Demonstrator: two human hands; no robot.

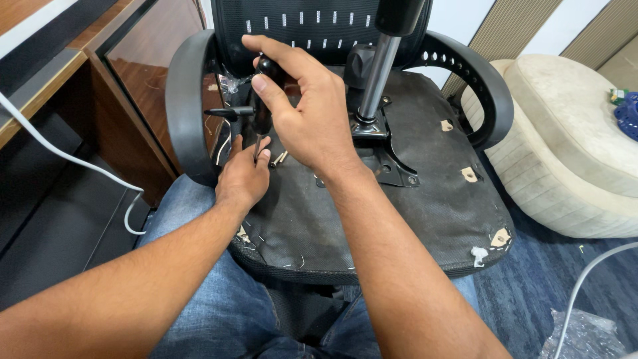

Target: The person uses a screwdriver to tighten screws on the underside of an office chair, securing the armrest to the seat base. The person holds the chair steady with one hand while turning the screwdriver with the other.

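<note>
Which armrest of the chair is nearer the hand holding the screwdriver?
The black armrest on the picture's left, beside the wooden cabinet. The right hand with the screwdriver works next to it; the other armrest sits farther off.
</note>
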